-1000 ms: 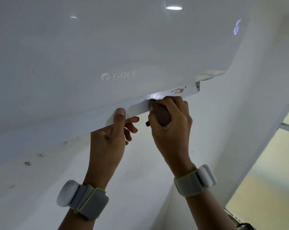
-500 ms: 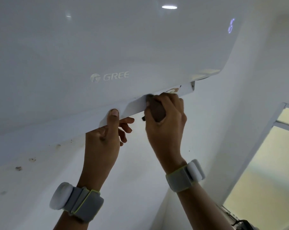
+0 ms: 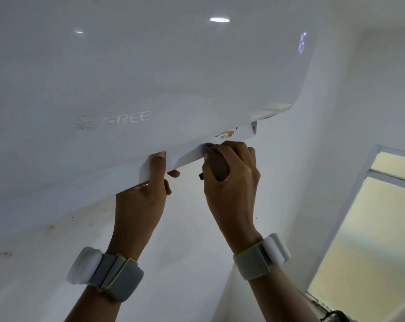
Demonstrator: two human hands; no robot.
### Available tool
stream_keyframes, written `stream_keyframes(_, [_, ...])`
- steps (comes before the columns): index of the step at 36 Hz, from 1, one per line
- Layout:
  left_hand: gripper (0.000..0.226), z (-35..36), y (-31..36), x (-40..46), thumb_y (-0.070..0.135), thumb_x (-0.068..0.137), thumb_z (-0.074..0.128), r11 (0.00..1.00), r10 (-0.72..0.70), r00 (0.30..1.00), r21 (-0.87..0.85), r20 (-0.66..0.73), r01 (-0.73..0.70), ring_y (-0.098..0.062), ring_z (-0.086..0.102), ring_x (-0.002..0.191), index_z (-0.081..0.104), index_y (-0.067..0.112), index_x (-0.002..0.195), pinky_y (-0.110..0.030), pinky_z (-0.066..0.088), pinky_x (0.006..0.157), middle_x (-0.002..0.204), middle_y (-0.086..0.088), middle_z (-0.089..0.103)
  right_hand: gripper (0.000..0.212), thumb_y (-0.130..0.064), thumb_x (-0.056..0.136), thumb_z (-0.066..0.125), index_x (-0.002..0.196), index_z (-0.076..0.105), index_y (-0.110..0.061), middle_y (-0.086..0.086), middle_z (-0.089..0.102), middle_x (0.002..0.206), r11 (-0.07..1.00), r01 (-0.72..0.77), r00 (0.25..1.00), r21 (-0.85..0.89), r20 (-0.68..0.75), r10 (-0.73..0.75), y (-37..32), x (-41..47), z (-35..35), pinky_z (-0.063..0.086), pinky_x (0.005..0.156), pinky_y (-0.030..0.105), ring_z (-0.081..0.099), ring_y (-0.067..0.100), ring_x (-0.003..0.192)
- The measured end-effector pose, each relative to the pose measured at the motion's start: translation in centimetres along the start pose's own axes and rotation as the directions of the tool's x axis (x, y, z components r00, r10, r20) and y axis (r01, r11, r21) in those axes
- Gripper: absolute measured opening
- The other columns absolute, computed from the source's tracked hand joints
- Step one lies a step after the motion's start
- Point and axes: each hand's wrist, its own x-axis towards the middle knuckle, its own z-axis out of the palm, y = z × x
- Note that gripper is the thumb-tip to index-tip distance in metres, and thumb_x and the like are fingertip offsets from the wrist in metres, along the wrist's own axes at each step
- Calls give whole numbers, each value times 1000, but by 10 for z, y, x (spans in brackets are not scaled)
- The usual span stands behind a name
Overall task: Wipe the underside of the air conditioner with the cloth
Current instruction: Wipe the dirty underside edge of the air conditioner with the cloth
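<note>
Beneath the glossy white wall-mounted air conditioner (image 3: 150,73), a bunched dark brown cloth (image 3: 216,167) is gripped in the right hand (image 3: 231,180) against the louvre, which is pinched by the left hand (image 3: 148,189). An orange-brown stain (image 3: 227,134) further right remains, suggesting unfinished wiping; the white wall (image 3: 57,240) below is speckled.

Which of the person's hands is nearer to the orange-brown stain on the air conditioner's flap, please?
The right hand, holding the cloth, is just below and left of the orange-brown stain. The left hand grips the flap farther left.

"GREE" and lit "16" on the air conditioner (image 3: 173,77) front
</note>
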Motion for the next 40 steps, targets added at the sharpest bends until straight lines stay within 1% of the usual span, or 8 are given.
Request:
stream_keyframes(4, [65,14,-4,3,63,86,56,1000,-10,1000,-19,-25,10,-19,70,65,72,4,105,-16,57,57,84,-5,78,28,1,91,73,116,81,-8,2,72,110,994,-111,990,13,-86,112,7,11,13,58,80,46,51,15,102])
stream_keyframes(11, [33,19,-8,5,46,100,57,1000,22,999,-15,-35,-23,-20,68,56,69,17,89,-25,60,58,77,6,78,20,-6,100,68,115,81,-3,7,74,111,994,104,993,-38,-56,-106,17,-6,7,55,81,46,57,23,102])
stream_keyframes(16, [29,20,-6,3,37,105,56,998,55,998,-29,-35,-56,-20,65,53,70,19,88,-26,57,58,76,1,77,25,-1,92,69,113,81,-11,-1,70,109,995,-96,990,-24,-102,93,31,23,14,59,77,48,51,20,103])
stream_keyframes(21, [22,20,-3,2,38,102,56,998,37,998,-51,-54,-40,-15,71,57,69,23,91,-24,61,56,74,13,77,18,0,98,72,113,81,-3,6,74,111,997,70,994,-31,-87,-73,18,6,10,56,81,42,55,18,102])
stream_keyframes(24, [26,20,-2,1,33,104,56,997,44,998,-63,-50,-47,-11,71,58,70,20,86,-22,59,55,75,6,77,15,-3,101,72,113,81,-4,5,73,109,990,129,991,-62,-37,-131,32,2,0,54,79,47,56,24,98])
stream_keyframes(29, [29,21,3,-1,34,104,56,994,41,998,-101,-53,-47,-10,69,58,70,19,84,-22,56,54,73,5,77,24,2,94,70,110,81,-12,-2,69,107,998,-30,996,-52,-81,26,40,29,7,59,75,50,49,18,102])
stream_keyframes(37, [29,20,0,0,31,105,56,997,52,998,-61,-42,-55,-12,70,57,69,21,81,-24,60,56,73,4,76,19,0,101,72,117,81,0,11,76,112,970,233,972,-75,-17,-235,36,9,-1,54,87,42,60,28,102])
stream_keyframes(40, [34,21,0,0,31,107,54,996,48,998,-73,-36,-51,-12,69,57,70,15,81,-25,57,54,73,-3,75,19,1,98,71,113,81,-4,5,74,110,990,112,991,-91,-62,-118,43,22,3,55,79,48,54,23,103])
